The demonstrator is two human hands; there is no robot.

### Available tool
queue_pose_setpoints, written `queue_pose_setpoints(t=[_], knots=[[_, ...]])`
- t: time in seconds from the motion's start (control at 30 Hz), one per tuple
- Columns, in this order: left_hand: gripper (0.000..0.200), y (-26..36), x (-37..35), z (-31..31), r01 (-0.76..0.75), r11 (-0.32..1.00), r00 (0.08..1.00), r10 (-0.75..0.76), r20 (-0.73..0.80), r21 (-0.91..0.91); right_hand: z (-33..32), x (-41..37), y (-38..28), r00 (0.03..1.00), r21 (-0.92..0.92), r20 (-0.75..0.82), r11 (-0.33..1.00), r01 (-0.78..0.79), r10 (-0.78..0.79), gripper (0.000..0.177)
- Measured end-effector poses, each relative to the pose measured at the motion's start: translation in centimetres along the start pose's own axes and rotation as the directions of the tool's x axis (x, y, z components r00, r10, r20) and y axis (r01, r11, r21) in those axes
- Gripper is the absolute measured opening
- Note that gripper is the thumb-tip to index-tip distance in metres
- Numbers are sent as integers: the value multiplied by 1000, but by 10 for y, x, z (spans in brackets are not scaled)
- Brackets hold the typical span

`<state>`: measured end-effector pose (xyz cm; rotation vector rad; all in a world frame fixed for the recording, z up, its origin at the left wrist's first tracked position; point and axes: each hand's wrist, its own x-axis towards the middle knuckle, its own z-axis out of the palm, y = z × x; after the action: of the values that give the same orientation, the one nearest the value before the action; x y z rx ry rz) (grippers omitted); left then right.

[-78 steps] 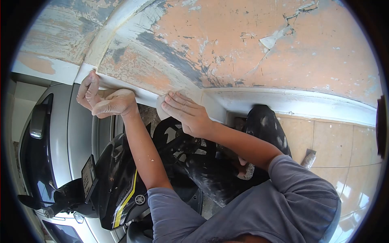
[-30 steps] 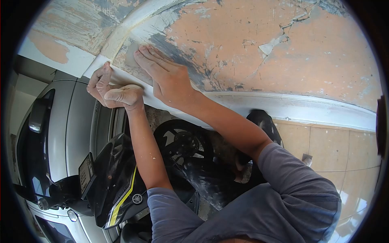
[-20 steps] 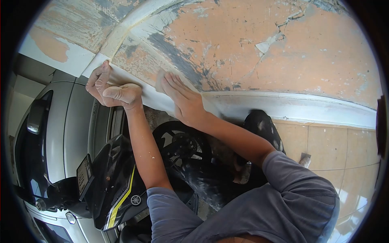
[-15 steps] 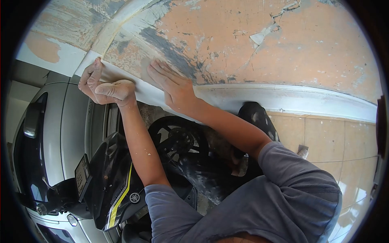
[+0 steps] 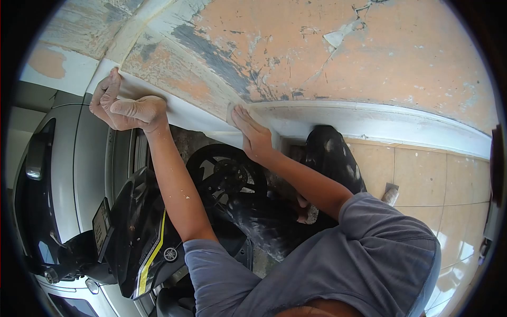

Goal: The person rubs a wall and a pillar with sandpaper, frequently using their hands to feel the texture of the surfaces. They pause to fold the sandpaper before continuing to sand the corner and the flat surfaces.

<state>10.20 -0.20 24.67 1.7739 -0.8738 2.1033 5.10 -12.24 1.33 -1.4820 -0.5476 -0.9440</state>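
Dusty and bent at the wrist, my left hand (image 5: pixel 127 104) rests at the white edge (image 5: pixel 185 112) of the patchy wall (image 5: pixel 317 58), its thumb apart from the fingers and nothing visible in it. My right hand (image 5: pixel 254 132) lies flat with its fingers together, pressing a small pale grey piece (image 5: pixel 230 113), which looks like sandpaper, against the wall near its lower corner. The fingers hide most of that piece. Around them the wall shows peach paint, grey scraped patches and pale filler.
Below my arms stands a black motorcycle (image 5: pixel 134 238) with a yellow stripe, beside a grey car (image 5: pixel 90 174). My knee (image 5: pixel 332 158) is close to the white wall base (image 5: pixel 369 124). A scraper (image 5: pixel 391 194) lies on the tiled floor (image 5: pixel 422 174) at the right.
My right hand has slid right and down along the wall with the pale piece under its fingers. My left hand keeps its place at the edge; the whole view has shifted slightly.
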Motion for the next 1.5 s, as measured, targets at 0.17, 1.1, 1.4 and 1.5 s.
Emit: queue_pose_setpoints(t=[0.17,1.1,1.4,1.5], knots=[[62,4,0,7,35,997,999,-38,-34,-75,-4,-1,-2,997,-1,-6,997,-81,81,53],[79,104,-132,-16,599,768,763,-633,129,225,-208,249,-131,657,-631,186,424,650,-730,49],[70,-11,-26,-13,599,798,800,-595,-77,66,-231,226,-162,931,-403,-7,853,331,-365,28],[92,-50,-51,-29,417,888,847,-457,273,193,-294,108,-117,897,-289,170,891,-350,407,28]])
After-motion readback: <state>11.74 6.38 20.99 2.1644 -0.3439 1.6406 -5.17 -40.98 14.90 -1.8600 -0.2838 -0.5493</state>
